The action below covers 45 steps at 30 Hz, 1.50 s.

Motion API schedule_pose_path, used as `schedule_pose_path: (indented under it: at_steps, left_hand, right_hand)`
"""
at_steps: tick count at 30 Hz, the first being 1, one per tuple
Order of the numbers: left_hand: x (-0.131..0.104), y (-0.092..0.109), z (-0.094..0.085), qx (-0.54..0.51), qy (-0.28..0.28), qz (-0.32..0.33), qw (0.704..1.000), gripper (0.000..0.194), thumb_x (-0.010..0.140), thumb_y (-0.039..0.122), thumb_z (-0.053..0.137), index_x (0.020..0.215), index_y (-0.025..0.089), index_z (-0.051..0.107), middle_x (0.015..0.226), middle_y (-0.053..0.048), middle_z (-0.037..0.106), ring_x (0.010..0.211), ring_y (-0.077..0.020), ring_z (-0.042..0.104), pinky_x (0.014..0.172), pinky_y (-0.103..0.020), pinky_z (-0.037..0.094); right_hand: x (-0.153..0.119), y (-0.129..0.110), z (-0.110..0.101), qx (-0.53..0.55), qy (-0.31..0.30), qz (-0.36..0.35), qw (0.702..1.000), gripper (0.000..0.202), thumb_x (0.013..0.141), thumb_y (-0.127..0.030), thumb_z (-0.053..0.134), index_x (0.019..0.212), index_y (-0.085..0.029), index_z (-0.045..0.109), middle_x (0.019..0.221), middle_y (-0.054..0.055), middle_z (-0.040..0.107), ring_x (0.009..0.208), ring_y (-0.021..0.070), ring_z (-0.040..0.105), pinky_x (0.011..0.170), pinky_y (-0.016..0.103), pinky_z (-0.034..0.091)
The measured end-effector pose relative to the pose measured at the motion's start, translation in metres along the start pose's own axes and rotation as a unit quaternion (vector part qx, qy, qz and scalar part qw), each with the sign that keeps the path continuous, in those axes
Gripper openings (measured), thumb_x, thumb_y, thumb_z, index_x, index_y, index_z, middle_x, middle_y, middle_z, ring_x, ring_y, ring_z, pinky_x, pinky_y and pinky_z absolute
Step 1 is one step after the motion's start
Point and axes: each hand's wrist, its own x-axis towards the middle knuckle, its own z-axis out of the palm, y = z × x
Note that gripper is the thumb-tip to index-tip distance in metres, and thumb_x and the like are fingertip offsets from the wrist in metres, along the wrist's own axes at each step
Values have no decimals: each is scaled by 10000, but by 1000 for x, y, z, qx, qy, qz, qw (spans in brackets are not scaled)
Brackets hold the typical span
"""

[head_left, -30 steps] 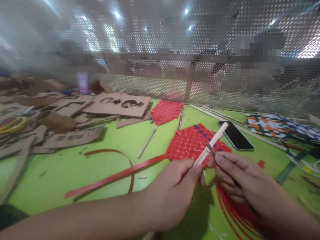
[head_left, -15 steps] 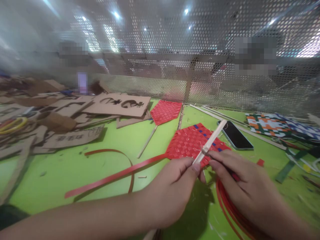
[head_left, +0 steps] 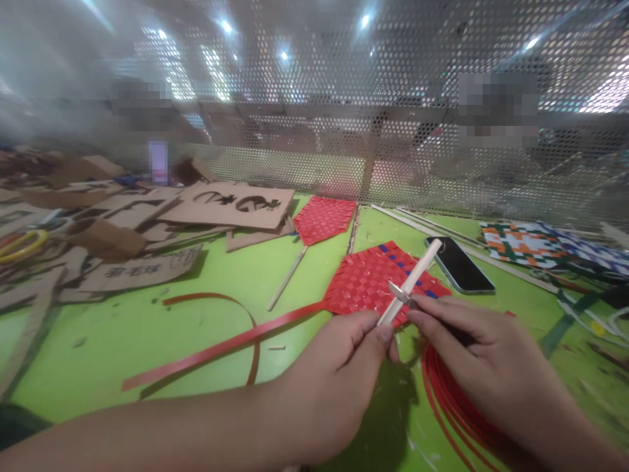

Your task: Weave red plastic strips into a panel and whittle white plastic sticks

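My left hand [head_left: 344,373] is closed round the lower end of a pale wooden stick [head_left: 423,265], which slants up to the right. My right hand [head_left: 472,354] grips a knife [head_left: 399,292] whose short metal blade lies across the stick; its handle is mostly hidden in the fingers. Below and behind the stick lies a red woven piece [head_left: 363,278] with blue squares and pale shavings on it. One long red strip [head_left: 230,344] runs from its left corner. Beneath my right hand is a coil of red strip [head_left: 442,393].
A phone [head_left: 464,265] lies right of the woven piece. Cardboard pieces [head_left: 230,203] and scissors [head_left: 24,246] crowd the left. A smaller red woven piece [head_left: 324,219] with a stick handle sits farther back, before a perforated metal screen [head_left: 295,164]. Other woven pieces [head_left: 523,244] are at right.
The knife blade has turned and shows more clearly across the stick, its tip now left of it. My left hand keeps its hold, and the view has shifted slightly.
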Motion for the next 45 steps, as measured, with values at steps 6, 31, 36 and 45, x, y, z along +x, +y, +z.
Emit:
schedule_pose_path:
  at_steps: [6, 31, 36, 45]
  left_hand:
    - [1, -4, -2, 2, 23, 2, 1000, 357, 1080, 510, 498, 902, 216, 595, 611, 85, 363, 570, -118, 312, 503, -249, 275]
    - [15, -9, -4, -30, 41, -16, 999, 358, 1069, 520, 512, 908, 212, 599, 472, 118, 394, 363, -70, 320, 374, -174, 232]
    - [7, -3, -2, 9, -6, 7, 1000, 422, 1087, 561, 476, 899, 204, 601, 509, 93, 491, 360, -67, 438, 378, -153, 344]
    - [11, -11, -4, -23, -26, 26, 999, 415, 1069, 577, 518, 930, 203, 632, 533, 57, 574, 388, -90, 543, 386, -157, 414]
  right_hand:
    - [3, -1, -4, -30, 17, -21, 999, 254, 1054, -388, 628, 1151, -320, 852, 1154, 52, 845, 985, 277, 816, 677, 328, 637]
    - [32, 55, -39, -183, -68, -86, 977, 336, 1069, -354, 555, 1215, -210, 821, 1169, 115, 837, 1012, 269, 788, 904, 387, 594]
    - [33, 67, -34, -206, -84, -57, 973, 309, 1053, -325, 563, 1156, -214, 832, 1064, 90, 852, 901, 254, 788, 801, 357, 579]
    - [33, 63, -24, -204, -10, -31, 978, 356, 1051, -353, 506, 1130, -206, 820, 1037, 115, 840, 875, 278, 775, 786, 371, 555]
